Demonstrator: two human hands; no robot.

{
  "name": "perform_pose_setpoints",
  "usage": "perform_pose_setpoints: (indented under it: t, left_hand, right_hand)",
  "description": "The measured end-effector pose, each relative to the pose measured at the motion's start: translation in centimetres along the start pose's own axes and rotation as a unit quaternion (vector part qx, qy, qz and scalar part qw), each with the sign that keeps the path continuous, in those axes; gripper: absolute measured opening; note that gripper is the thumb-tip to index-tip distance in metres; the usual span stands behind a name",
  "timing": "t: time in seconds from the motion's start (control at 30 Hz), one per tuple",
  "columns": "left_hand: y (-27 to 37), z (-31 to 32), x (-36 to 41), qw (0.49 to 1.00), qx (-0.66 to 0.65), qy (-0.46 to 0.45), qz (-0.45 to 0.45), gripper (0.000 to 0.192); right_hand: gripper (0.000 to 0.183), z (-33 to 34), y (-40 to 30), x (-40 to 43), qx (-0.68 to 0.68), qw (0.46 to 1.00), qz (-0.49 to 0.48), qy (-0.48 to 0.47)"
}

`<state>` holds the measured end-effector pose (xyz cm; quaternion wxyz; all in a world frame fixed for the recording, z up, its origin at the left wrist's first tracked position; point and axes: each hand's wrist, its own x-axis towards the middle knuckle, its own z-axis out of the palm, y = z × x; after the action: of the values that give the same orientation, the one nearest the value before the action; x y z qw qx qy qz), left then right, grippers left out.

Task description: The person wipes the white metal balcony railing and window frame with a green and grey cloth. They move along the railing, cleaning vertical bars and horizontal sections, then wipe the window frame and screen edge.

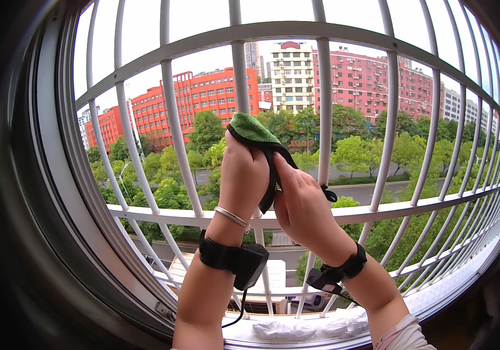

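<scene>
A green cloth (254,129) with black edging is bunched around a white vertical bar (241,83) of the window guard. My left hand (245,175) grips the cloth at the bar, its fingers mostly hidden behind the fabric. My right hand (306,203) is beside it, holding the cloth's lower part with thumb and forefinger near the black edging. A small black loop (330,194) pokes out past the right hand's knuckles. How far the right fingers close is partly hidden. A thin bangle (232,217) circles the left wrist.
White crossbars (293,30) span the guard above and below the hands. Black strapped devices (250,264) with cables sit on both forearms. A window frame (79,218) runs along the left. Crumpled white plastic (311,326) lies on the sill. Trees, a road and buildings are outside.
</scene>
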<state>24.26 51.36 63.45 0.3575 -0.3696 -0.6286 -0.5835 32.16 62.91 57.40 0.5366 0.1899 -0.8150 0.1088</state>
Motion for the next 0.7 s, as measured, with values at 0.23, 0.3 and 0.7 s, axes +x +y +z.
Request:
perform_pose_setpoints:
  t: [0.23,0.3,0.7]
  left_hand:
    - [-1.9,-0.1,-5.8,0.991,0.107,-0.043,-0.069,0.028]
    - [-2.1,-0.1,-7.8,0.984,0.131,-0.056,-0.105,0.028]
    - [-2.4,-2.8,-12.9,0.947,0.301,-0.085,0.071,0.033]
  right_hand:
    - [0.052,1.7,-0.3,-1.9,0.056,0.996,0.037,-0.051]
    - [0.044,1.7,-0.2,-2.7,0.029,0.994,0.050,-0.092]
    - [0.030,1.0,0.1,-3.8,0.048,0.995,-0.079,-0.026]
